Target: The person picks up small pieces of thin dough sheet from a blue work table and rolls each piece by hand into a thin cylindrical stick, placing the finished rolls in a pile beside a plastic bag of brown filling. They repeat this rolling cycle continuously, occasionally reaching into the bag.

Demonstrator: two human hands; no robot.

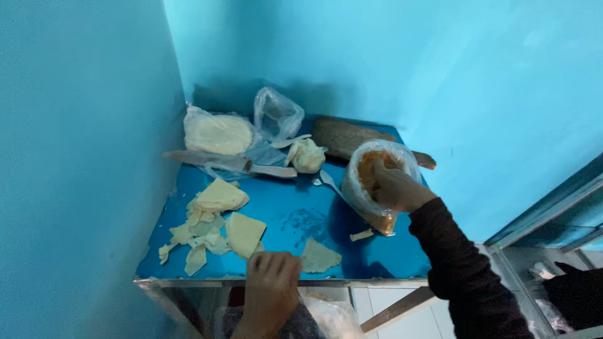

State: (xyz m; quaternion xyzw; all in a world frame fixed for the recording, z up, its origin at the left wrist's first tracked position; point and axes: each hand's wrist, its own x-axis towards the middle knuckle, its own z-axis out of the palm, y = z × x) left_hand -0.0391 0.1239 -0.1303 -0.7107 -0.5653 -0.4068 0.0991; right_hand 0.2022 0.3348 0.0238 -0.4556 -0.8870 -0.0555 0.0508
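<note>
My right hand (397, 187) reaches into a clear plastic bag (368, 199) of orange-brown filling at the right of a small blue table (301, 216). Its fingers are inside the bag's mouth, in the filling. My left hand (271, 290) rests on the table's front edge, fingers curled, touching a triangular piece of pale dough sheet (320, 256). A pile of cut dough sheets (210, 221) lies at the left. A fork (329, 182) lies beside the bag.
At the back lie a bag of stacked dough rounds (217, 134), a crumpled clear bag (276, 114), a dough lump (306, 156), a knife (232, 163) and a wooden board (347, 138). Blue walls close in left and behind. Metal shelving (546, 251) stands at the right.
</note>
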